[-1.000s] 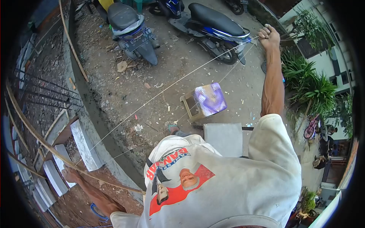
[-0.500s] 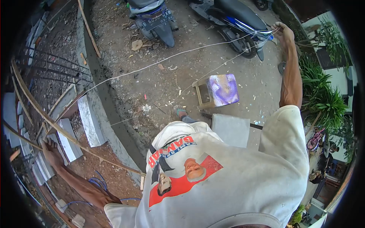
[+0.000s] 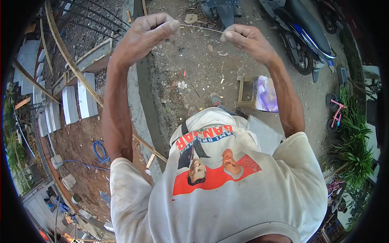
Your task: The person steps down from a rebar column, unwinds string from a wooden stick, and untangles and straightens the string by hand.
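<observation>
A short length of thin, pale string [image 3: 200, 28] runs between my two raised hands at the top of the view, sagging slightly. My left hand [image 3: 156, 32] pinches one end between thumb and curled fingers. The other end sits in the fingertips of my right hand [image 3: 247, 40], also closed in a pinch. Below the right hand, a faint strand seems to hang down toward a stool [image 3: 266, 94] with a purple patterned top; its lower course is hard to make out.
Two parked motorbikes stand ahead, one with a long black seat [image 3: 310, 24]. To the left are a concrete edge [image 3: 139, 105], a curved wooden strip [image 3: 67, 54], pale blocks [image 3: 87, 95], rebar and a coiled blue hose [image 3: 100, 152]. A pink bike [image 3: 335, 111] and plants [image 3: 356, 150] line the right.
Both arms have come in from far apart to meet in front of me, leaving a much shorter string span between the hands. My view has turned, moving the motorbikes toward the right.
</observation>
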Demonstrator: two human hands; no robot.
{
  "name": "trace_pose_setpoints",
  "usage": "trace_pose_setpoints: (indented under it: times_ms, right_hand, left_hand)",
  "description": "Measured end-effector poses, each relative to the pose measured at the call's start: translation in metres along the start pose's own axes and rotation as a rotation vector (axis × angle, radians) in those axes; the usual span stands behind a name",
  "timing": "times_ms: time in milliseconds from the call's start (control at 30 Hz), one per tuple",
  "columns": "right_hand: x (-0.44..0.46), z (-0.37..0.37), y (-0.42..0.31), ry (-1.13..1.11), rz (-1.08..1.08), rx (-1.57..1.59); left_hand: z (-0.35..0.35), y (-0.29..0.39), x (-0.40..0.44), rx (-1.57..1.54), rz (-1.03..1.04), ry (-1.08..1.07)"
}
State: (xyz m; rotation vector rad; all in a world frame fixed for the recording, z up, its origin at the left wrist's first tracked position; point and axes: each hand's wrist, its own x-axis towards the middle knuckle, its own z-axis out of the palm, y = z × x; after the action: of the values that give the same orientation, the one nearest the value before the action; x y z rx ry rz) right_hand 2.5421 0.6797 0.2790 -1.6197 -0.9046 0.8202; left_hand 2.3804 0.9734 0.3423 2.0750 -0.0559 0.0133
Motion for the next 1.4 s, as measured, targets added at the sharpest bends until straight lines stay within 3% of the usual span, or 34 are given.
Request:
trace_pose_setpoints:
  times_ms: [33,67,133,167,200,233,300,400,433,500,567,600,667,733,800,833,933,1033,1100,1167,1200,1267,1333,1400]
  right_hand:
    - [-0.007,-0.031,0.025,0.114,0.041,0.056]
    - [-0.019,-0.067,0.052,0.226,0.084,0.113]
    - [-0.052,-0.123,0.078,0.452,0.187,0.011]
    - [-0.070,-0.145,0.087,0.553,0.266,-0.089]
    - [-0.088,-0.165,0.094,0.638,0.324,-0.279]
    - [-0.107,-0.201,0.135,0.711,0.172,-0.397]
    - [-0.149,-0.270,0.179,0.798,0.221,-0.640]
    - [-0.206,-0.333,0.201,1.003,0.261,-0.695]
    - [-0.230,-0.378,0.226,1.083,0.361,-0.913]
    - [-0.268,-0.422,0.241,1.237,0.456,-1.018]
    - [-0.287,-0.439,0.235,1.171,0.775,-0.817]
    - [-0.282,-0.443,0.239,1.168,0.758,-0.807]
    - [-0.272,-0.445,0.241,0.855,0.880,-0.856]
    - [-0.231,-0.419,0.252,0.668,0.731,-1.402]
    - [-0.165,-0.333,0.230,0.780,0.450,-1.143]
    - [-0.126,-0.255,0.182,0.750,0.197,-0.986]
    - [-0.045,-0.055,0.067,0.382,-0.019,-0.321]
    - [-0.006,0.087,0.007,-0.129,-0.234,-0.191]
    - [0.017,0.163,-0.007,-0.210,-0.441,-0.123]
    - [0.025,0.207,0.001,-0.223,-0.492,-0.042]
    - [0.026,0.216,0.002,-0.233,-0.512,-0.016]
    - [0.014,0.199,-0.004,-0.805,0.222,0.190]
    - [-0.006,0.168,0.004,-0.709,0.179,0.289]
    - [-0.025,0.132,0.000,-0.442,0.106,0.386]
  left_hand:
    - [-0.014,-0.009,-0.013,0.001,-0.011,0.019]
    - [-0.027,-0.023,-0.029,-0.207,-0.072,0.026]
    - [-0.047,-0.049,-0.063,-0.534,-0.122,0.082]
    - [-0.054,-0.059,-0.076,-0.526,-0.129,0.108]
    - [-0.061,-0.067,-0.089,-0.652,-0.077,0.112]
    - [-0.067,-0.071,-0.100,-0.774,-0.017,0.116]
    - [-0.076,-0.078,-0.118,-0.834,0.027,0.142]
    - [-0.088,-0.082,-0.137,-1.104,0.134,0.177]
    - [-0.092,-0.081,-0.141,-1.086,0.136,0.195]
    - [-0.098,-0.078,-0.147,-1.179,0.191,0.257]
    - [-0.106,-0.078,-0.151,-1.175,0.226,0.266]
    - [-0.107,-0.076,-0.150,-1.206,0.222,0.293]
    - [-0.102,-0.066,-0.140,-1.270,0.206,0.373]
    - [-0.099,-0.057,-0.126,-1.294,0.206,0.379]
    - [-0.088,-0.043,-0.109,-1.337,0.186,0.462]
    - [-0.083,-0.035,-0.102,-1.339,0.186,0.460]
    - [-0.072,-0.019,-0.080,-1.403,0.222,0.363]
    - [-0.059,-0.006,-0.060,-1.434,0.231,0.332]
    - [-0.053,-0.003,-0.052,-1.470,0.250,0.297]
    - [-0.055,-0.004,-0.051,-1.497,0.280,0.281]
    - [-0.058,-0.007,-0.054,-1.448,0.245,0.425]
    - [-0.069,-0.019,-0.067,-1.394,0.223,0.590]
    - [-0.081,-0.039,-0.092,-1.199,0.075,0.925]
    - [-0.081,-0.064,-0.114,-1.157,-0.018,1.068]
